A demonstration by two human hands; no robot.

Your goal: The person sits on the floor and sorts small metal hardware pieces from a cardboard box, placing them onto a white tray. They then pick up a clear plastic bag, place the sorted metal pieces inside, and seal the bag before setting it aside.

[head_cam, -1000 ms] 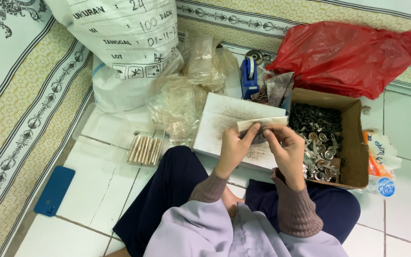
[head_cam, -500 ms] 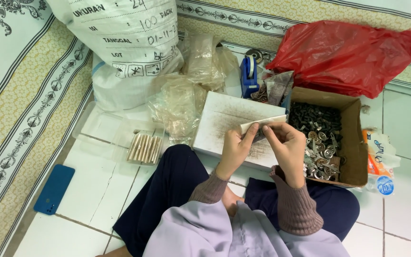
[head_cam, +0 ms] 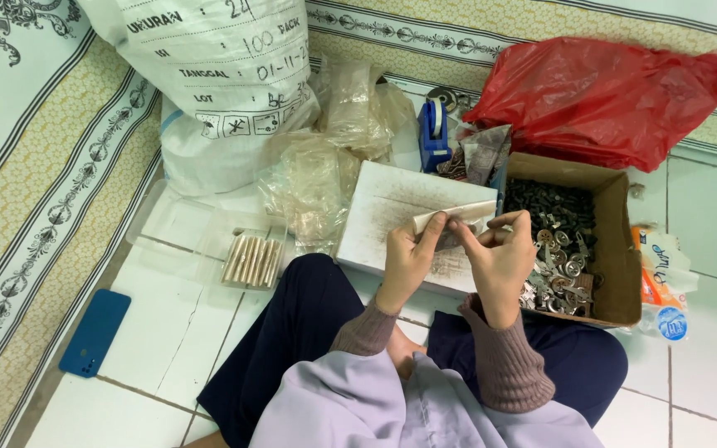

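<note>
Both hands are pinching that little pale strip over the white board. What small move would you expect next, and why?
Probably the right hand reaches into the cardboard box for a metal piece. The strip is held at one end by the left hand, with the right hand's fingertips on it, just above the board, and the box of small parts sits right beside the right hand. That is only a guess.

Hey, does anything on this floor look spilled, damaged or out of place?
Nothing looks spilled or broken. The one stray item is a blue phone lying on the tiles by the rug edge, apart from the work. Both hands, left and right, hold a small packet.
</note>
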